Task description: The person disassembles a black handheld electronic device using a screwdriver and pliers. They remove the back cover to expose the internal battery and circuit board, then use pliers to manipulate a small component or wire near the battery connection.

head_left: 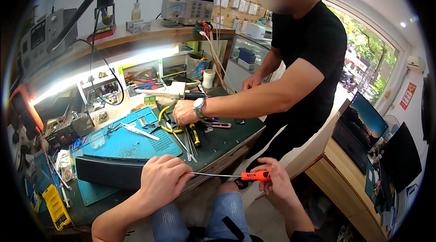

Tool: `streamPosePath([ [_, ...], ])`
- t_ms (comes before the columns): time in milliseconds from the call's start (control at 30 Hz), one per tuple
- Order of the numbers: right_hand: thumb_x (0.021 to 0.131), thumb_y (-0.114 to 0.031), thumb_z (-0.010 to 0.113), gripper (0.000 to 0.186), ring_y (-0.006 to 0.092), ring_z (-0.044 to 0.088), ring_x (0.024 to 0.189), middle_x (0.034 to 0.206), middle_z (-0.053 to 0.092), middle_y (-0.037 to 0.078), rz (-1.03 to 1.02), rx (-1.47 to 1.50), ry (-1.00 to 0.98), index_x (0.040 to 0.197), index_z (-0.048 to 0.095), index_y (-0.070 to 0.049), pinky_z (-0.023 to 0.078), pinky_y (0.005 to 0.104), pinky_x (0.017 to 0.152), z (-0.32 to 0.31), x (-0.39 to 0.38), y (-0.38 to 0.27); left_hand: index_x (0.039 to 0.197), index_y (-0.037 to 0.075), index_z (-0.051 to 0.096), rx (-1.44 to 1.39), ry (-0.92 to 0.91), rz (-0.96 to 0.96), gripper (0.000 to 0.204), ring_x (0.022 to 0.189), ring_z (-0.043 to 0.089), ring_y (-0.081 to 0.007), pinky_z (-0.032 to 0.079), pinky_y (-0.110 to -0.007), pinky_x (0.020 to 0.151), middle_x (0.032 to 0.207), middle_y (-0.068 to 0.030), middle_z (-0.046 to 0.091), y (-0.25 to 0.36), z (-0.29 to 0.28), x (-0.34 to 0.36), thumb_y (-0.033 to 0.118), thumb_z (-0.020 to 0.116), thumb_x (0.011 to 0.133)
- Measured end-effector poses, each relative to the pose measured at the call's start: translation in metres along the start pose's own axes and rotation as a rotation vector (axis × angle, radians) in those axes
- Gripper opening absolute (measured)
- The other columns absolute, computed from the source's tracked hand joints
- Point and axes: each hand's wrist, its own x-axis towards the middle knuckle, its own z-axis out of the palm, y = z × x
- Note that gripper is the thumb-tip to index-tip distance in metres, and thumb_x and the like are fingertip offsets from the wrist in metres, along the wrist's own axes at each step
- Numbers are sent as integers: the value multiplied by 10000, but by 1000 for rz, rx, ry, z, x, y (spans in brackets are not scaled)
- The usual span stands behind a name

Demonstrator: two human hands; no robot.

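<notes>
My right hand [280, 183] grips the orange-and-black handle of a long screwdriver [256, 176], with some fingers raised off it. The thin metal shaft runs left to my left hand [165, 176], whose fingers are pinched around its tip end and hide the tip. Under and beside my left hand lies a long black casing [111, 172], at the near edge of the blue work mat [125, 144]. Across the bench another person's hand [185, 112], with a watch on the wrist, reaches down among the hand tools.
A yellow-and-black screwdriver [194, 135], yellow-handled pliers [163, 117], tweezers and a white caliper-like tool [141, 132] lie on the bench. A yellow case [56, 208] sits at the near left. The other person [309, 46] stands at the bench's right end. A wooden desk [334, 162] holds a laptop [363, 124].
</notes>
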Motion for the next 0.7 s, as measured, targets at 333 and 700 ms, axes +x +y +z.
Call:
streamPosePath([
  [333,1010,-119,665,139,132,620,878,1128,607,87,-133,-131,40,1108,693,-24,506,257,750,13,-2,-18,923,138,769,25,-21,4,113,905,697,-208,494,-372,749,894,1,732,-3,-3,-2,244,772,885],
  [700,1000,-46,632,238,121,649,854,1277,526,126,-20,-216,28,1233,666,-11,563,249,710,3,0,-5,896,133,773,10,-8,0,105,911,695,-208,501,-369,760,913,7,742,-4,-3,-3,237,779,883],
])
